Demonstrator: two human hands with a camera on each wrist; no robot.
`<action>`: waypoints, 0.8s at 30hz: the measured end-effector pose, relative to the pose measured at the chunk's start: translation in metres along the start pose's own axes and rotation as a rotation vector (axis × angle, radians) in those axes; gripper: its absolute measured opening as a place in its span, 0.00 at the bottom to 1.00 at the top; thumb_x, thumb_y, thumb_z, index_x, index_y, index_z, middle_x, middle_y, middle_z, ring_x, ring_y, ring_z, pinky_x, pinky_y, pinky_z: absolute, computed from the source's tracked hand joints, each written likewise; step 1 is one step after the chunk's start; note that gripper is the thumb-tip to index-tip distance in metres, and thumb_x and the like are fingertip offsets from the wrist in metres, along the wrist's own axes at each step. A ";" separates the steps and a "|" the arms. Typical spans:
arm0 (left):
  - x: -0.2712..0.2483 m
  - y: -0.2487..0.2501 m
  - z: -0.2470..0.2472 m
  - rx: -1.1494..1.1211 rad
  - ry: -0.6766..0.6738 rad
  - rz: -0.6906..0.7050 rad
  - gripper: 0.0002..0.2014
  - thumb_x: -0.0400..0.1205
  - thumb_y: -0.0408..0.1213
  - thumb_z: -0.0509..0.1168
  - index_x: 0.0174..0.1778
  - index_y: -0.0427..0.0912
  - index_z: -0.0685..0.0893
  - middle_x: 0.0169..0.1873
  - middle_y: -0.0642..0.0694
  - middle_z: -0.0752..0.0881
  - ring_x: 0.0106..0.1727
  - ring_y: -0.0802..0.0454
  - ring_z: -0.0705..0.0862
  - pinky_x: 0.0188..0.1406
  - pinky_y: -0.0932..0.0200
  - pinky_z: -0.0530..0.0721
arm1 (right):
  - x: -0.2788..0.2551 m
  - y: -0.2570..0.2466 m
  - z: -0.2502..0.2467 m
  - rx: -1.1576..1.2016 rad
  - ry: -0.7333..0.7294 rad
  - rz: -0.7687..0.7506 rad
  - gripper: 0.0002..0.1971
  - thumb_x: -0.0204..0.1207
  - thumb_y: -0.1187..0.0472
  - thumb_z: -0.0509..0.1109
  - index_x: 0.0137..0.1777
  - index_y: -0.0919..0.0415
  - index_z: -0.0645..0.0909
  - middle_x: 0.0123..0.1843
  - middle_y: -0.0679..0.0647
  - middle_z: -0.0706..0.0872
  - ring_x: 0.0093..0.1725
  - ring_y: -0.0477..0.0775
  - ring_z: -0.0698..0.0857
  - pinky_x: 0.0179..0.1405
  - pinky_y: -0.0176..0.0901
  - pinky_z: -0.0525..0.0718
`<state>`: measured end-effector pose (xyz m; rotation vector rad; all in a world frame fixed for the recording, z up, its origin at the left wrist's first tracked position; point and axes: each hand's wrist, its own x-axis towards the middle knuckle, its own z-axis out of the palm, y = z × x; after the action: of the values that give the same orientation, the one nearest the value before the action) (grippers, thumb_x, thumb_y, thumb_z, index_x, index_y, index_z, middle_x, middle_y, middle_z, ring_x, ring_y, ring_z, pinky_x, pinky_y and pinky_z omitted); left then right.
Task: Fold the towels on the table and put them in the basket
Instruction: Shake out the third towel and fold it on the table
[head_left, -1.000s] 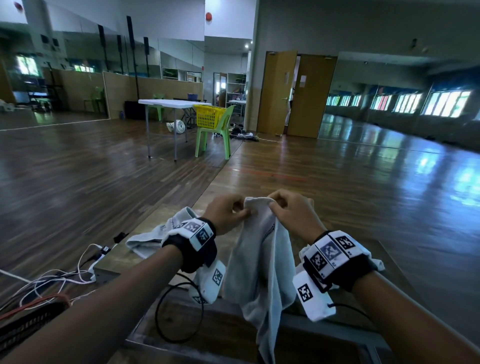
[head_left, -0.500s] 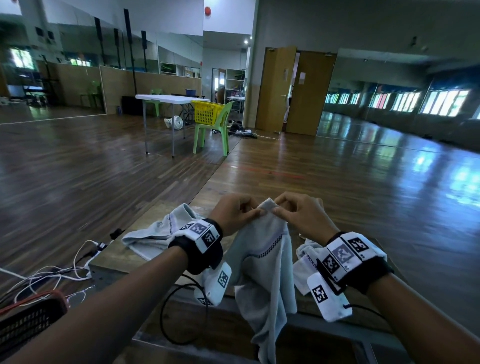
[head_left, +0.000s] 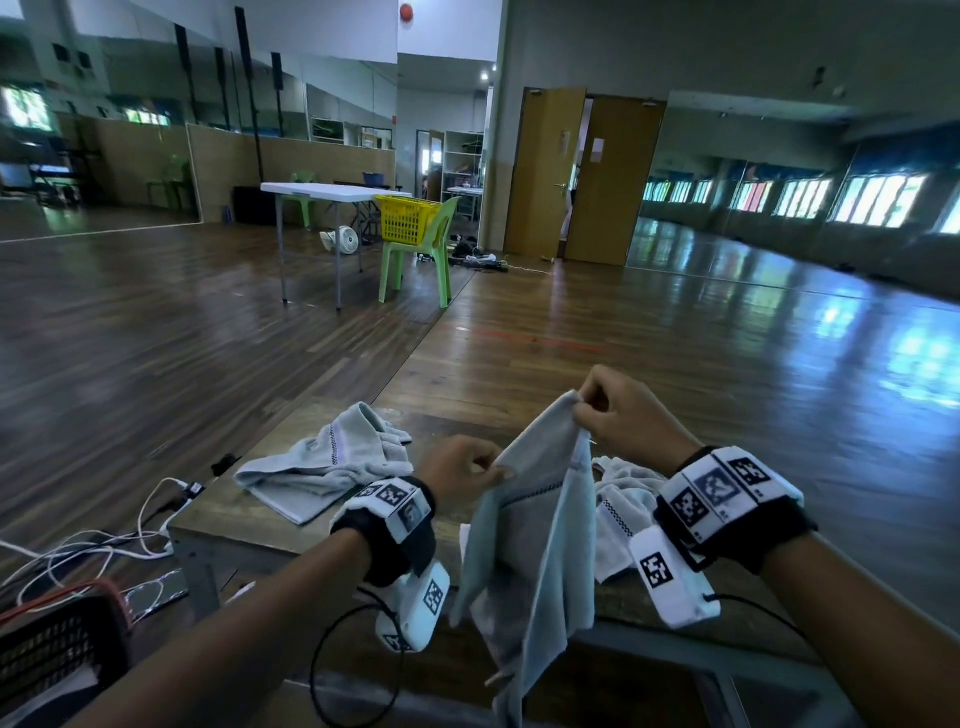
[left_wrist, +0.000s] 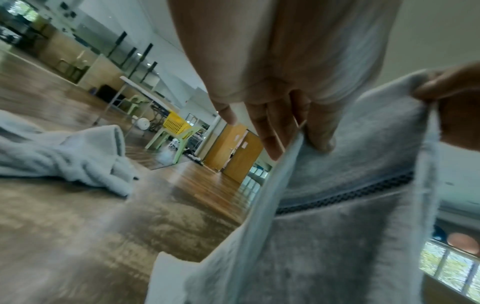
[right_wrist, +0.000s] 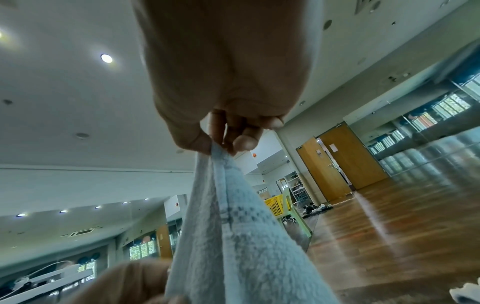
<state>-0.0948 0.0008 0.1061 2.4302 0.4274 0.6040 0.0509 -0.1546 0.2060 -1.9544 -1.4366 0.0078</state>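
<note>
Both hands pinching grey towel (head_left: 535, 540) top edge: right hand (head_left: 631, 415) higher, left hand (head_left: 460, 467) lower. Towel hanging over counter (head_left: 234, 525) near edge; crumpled towel (head_left: 327, 462) lying far-left.

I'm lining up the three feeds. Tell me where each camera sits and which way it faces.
Head: on the head, facing forward and down at the table; both forearms, left hand, right hand and held towel show.
Left wrist: looks along the left hand's fingers on the towel's edge.
Right wrist: looks up along the right hand pinching a corner.
Shared: all three show the towel and yellow basket.
</note>
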 end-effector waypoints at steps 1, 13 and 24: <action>-0.004 -0.006 0.000 -0.016 -0.008 -0.023 0.15 0.77 0.47 0.69 0.25 0.51 0.77 0.25 0.49 0.80 0.30 0.51 0.77 0.35 0.54 0.76 | 0.001 0.001 -0.005 -0.007 -0.003 0.006 0.04 0.73 0.66 0.68 0.40 0.60 0.75 0.34 0.51 0.79 0.32 0.46 0.74 0.32 0.36 0.72; -0.048 -0.036 0.009 0.506 -0.118 -0.248 0.19 0.72 0.51 0.52 0.46 0.45 0.83 0.42 0.51 0.84 0.50 0.49 0.80 0.52 0.52 0.61 | 0.000 0.014 -0.040 -0.181 -0.049 -0.029 0.06 0.71 0.67 0.70 0.42 0.56 0.84 0.35 0.58 0.85 0.31 0.46 0.77 0.32 0.36 0.74; -0.011 0.015 -0.137 0.288 0.278 -0.077 0.12 0.73 0.54 0.71 0.26 0.59 0.78 0.29 0.52 0.84 0.35 0.49 0.83 0.40 0.56 0.80 | 0.018 -0.006 -0.122 -0.235 0.140 -0.089 0.10 0.73 0.68 0.72 0.37 0.51 0.79 0.37 0.49 0.84 0.35 0.47 0.81 0.32 0.33 0.74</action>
<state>-0.1717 0.0490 0.2108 2.5909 0.7647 0.9052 0.1006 -0.2025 0.3080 -2.0297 -1.4841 -0.3461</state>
